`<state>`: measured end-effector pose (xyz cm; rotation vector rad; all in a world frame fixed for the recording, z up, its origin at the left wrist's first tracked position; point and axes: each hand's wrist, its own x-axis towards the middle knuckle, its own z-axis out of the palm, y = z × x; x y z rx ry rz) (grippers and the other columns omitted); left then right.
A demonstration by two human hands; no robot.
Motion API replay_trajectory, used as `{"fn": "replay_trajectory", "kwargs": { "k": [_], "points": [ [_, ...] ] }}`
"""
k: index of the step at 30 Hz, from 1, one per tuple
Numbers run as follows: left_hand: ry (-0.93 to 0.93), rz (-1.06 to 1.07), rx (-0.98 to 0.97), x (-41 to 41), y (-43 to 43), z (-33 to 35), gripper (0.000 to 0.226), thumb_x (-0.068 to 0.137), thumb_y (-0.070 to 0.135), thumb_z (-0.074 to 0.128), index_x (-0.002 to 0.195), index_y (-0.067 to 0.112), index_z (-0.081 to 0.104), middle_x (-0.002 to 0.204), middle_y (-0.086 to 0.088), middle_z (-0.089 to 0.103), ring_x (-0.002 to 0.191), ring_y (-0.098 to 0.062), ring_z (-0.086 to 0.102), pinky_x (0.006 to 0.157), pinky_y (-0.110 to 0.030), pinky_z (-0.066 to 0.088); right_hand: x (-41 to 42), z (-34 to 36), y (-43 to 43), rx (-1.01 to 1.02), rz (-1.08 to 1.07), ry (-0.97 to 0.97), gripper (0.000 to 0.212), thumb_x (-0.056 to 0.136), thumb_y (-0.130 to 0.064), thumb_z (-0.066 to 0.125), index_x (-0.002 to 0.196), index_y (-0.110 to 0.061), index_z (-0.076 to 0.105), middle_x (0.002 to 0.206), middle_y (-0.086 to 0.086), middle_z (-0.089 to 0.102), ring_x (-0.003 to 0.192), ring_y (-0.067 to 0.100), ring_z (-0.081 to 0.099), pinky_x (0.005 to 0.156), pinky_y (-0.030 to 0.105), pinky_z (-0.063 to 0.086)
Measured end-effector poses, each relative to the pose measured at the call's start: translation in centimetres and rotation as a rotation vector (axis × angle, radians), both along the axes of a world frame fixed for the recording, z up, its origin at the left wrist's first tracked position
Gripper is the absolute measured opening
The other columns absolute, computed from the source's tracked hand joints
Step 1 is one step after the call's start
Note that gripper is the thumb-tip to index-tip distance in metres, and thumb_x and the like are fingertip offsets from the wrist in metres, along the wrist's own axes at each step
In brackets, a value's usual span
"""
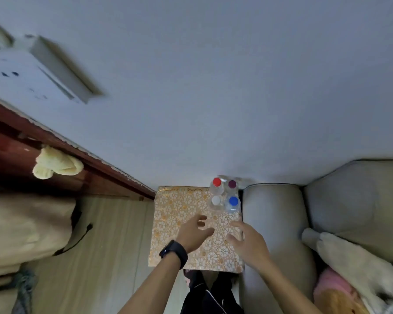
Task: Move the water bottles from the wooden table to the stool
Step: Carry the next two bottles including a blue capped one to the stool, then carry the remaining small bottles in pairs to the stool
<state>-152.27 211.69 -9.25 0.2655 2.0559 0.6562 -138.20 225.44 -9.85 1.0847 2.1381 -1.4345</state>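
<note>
Left hand (196, 232), right hand (247, 243) open; 4 bottles (233, 202) upright.

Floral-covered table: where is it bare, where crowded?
Bare: the left half of the table, up to the white-capped bottle, and the near edge below the left hand and right hand. Crowded: the far right corner, four bottles packed together beside the sofa arm.

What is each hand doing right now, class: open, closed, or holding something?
Left hand: open, fingers spread, holding nothing.
Right hand: open, fingers relaxed, holding nothing.
</note>
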Motion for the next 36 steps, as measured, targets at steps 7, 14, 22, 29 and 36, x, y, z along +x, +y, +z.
{"fn": "replay_trajectory", "kwargs": {
  "k": [7, 14, 22, 29, 36],
  "points": [
    [0.224, 0.09, 0.004, 2.8, -7.9, 5.6, 0.045, 0.096, 0.044, 0.057, 0.138, 0.029, 0.052, 0.137, 0.006, 0.058, 0.124, -0.011, 0.055, 0.097, -0.027, 0.046, 1.2, 7.5, -5.0, 0.1, 0.17, 0.237, 0.023, 0.093, -0.043, 0.064, 0.116, -0.043, 0.068, 0.137, -0.021, 0.055, 0.133, 0.001, 0.044, 0.106, 0.02, 0.03],
    [0.267, 0.478, -0.129, 8.0, -22.8, 7.0, 0.044, 0.096, 0.047, 0.052, 0.137, 0.033, 0.051, 0.136, 0.003, 0.058, 0.12, -0.018, 0.058, 0.097, -0.031, 0.047, -2.7, 10.8, -11.8, 0.222, 0.708, 0.415, 0.03, 0.092, -0.054, 0.058, 0.116, -0.041, 0.07, 0.126, -0.028, 0.052, 0.131, 0.002, 0.043, 0.1, 0.016, 0.027],
    [0.33, 0.985, -0.259, 22.0, -42.0, 9.6, 0.041, 0.095, 0.045, 0.057, 0.132, 0.03, 0.056, 0.132, 0.002, 0.062, 0.123, -0.017, 0.057, 0.099, -0.029, 0.045, -6.5, 14.9, -33.8, 0.253, 1.218, 0.672, 0.032, 0.09, -0.049, 0.064, 0.119, -0.036, 0.071, 0.135, -0.008, 0.06, 0.132, 0.015, 0.045, 0.108, 0.025, 0.032],
    [0.519, 1.291, -0.494, 37.2, -59.1, 16.7, 0.041, 0.094, 0.044, 0.056, 0.132, 0.028, 0.056, 0.133, 0.0, 0.061, 0.124, -0.018, 0.056, 0.101, -0.034, 0.045, 1.4, 20.6, -56.4, 0.107, 1.634, 0.878, 0.039, 0.09, -0.054, 0.059, 0.125, -0.037, 0.066, 0.136, -0.008, 0.059, 0.135, 0.017, 0.043, 0.115, 0.034, 0.032],
    [0.742, 1.599, -0.807, 53.9, -69.6, 26.8, 0.038, 0.095, 0.042, 0.058, 0.129, 0.026, 0.06, 0.129, 0.001, 0.062, 0.12, -0.019, 0.057, 0.099, -0.034, 0.046, 14.3, 28.3, -76.3, -0.172, 1.881, 1.216, 0.031, 0.089, -0.044, 0.068, 0.117, -0.03, 0.071, 0.12, -0.008, 0.067, 0.121, 0.015, 0.052, 0.109, 0.029, 0.038]
  ]
}}
